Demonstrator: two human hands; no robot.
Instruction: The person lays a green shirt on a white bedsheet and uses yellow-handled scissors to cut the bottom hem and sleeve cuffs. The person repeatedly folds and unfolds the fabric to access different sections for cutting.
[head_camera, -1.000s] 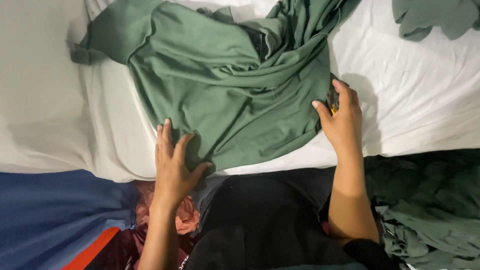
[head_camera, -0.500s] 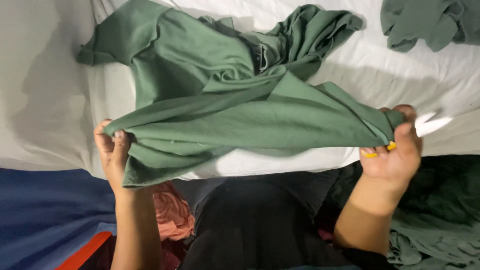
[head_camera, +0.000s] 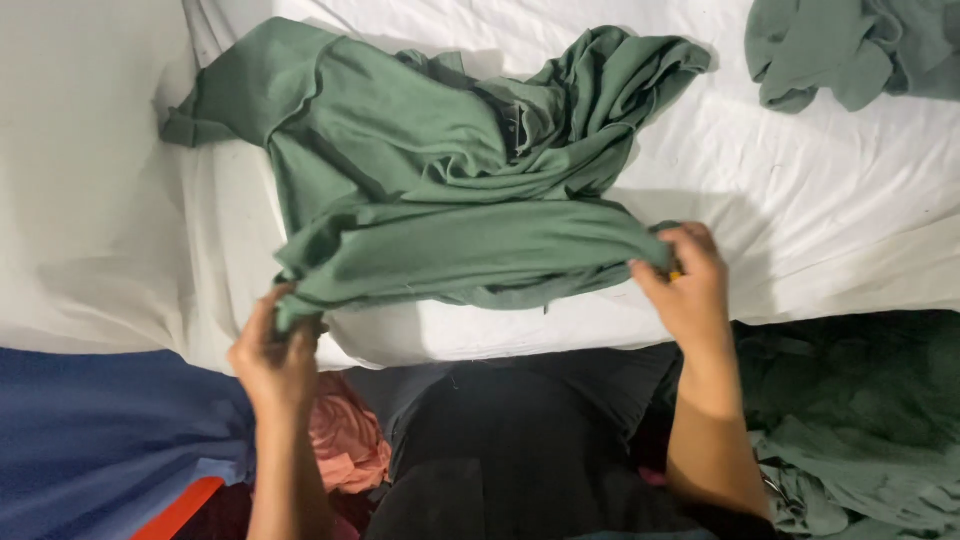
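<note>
I pinch the near edge of a green shirt (head_camera: 450, 190) in both hands. My left hand (head_camera: 275, 350) is closed on its left corner, and my right hand (head_camera: 690, 285) grips the right corner. The edge is lifted just above the white sheet (head_camera: 820, 190), while the rest of the shirt lies bunched on it. Another green cloth (head_camera: 850, 45) lies well apart at the far right. A pile of green clothes (head_camera: 860, 420) sits beside my right arm.

one head-worn camera looks steeply down, close over the white sheet (head_camera: 800, 200) and lap.
</note>
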